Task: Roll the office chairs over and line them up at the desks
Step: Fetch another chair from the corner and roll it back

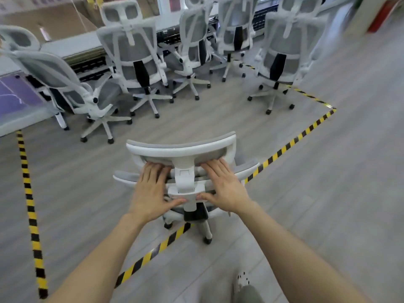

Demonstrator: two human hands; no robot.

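Observation:
A white-framed office chair with grey mesh stands right in front of me, seen from behind and above, its wheeled base straddling the striped floor tape. My left hand lies flat against the back of its headrest, left of the central white post. My right hand presses the same spot on the right side, fingers straight and thumb touching the post. Several matching chairs stand ahead along white desks, some turned askew.
Yellow-and-black tape marks a rectangle on the grey wood floor. A chair on the left leans back sideways. Another stands apart at the right near the tape corner. My shoe shows at the bottom.

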